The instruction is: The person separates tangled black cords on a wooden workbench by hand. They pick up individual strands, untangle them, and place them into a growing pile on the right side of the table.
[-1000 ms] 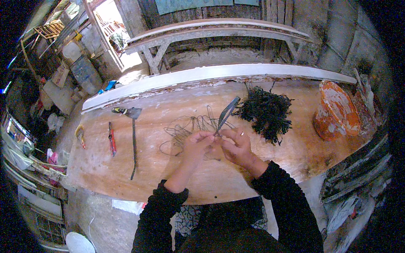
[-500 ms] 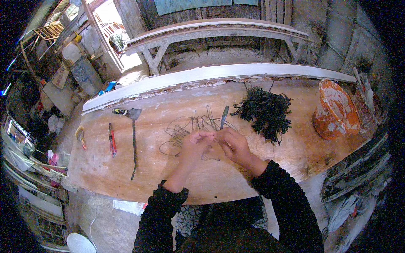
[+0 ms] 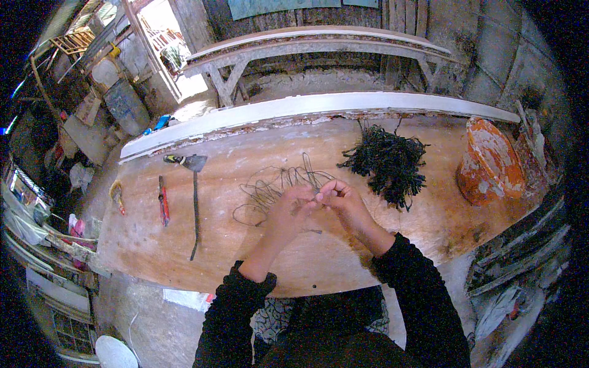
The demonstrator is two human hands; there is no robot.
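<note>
My left hand (image 3: 289, 208) and right hand (image 3: 343, 199) meet fingertip to fingertip over the middle of the wooden surface (image 3: 429, 227), both pinched narrow on a thin dark wire (image 3: 288, 181). The wire's loose loops lie on the surface just beyond my knuckles, their long strands running away from me toward the far edge and trailing out to my left. What sits between my fingertips is too small to make out; it may be only the wire's end. To my right, near the right hand but apart from it, lies a bushy black bundle (image 3: 386, 162), its strands pointing every way. Well to my left a hammer (image 3: 195, 196) lies with its handle pointing toward me, head at the far end.
</note>
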